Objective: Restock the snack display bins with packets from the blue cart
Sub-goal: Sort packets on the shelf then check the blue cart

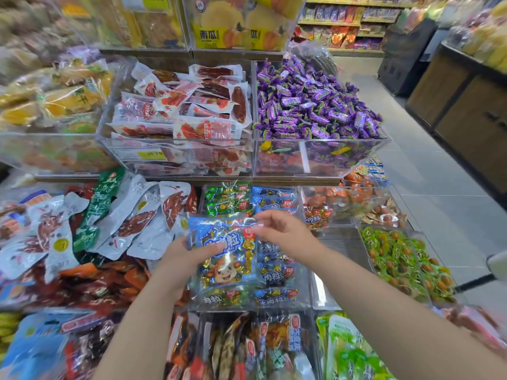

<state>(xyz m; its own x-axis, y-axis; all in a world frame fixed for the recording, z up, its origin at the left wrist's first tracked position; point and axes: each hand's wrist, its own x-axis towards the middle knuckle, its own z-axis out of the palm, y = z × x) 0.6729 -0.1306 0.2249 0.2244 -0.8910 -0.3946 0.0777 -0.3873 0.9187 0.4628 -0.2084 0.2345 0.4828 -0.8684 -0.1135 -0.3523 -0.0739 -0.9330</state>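
Observation:
A blue snack packet (227, 259) with a cartoon cow and gold-wrapped pieces inside is held over a clear bin (307, 294) of small blue and green packets. My left hand (189, 256) grips the packet's left side, thumb across its front. My right hand (279, 229) pinches its top right corner. The blue cart is out of view.
Above stand clear bins of red-and-white sausage packets (189, 116) and purple candies (312, 105). Grey and green meat packets (109, 220) lie at left, green-rimmed cups (397, 259) at right. More packets fill the near bins (247, 349). The tiled aisle floor (428, 171) runs along the right.

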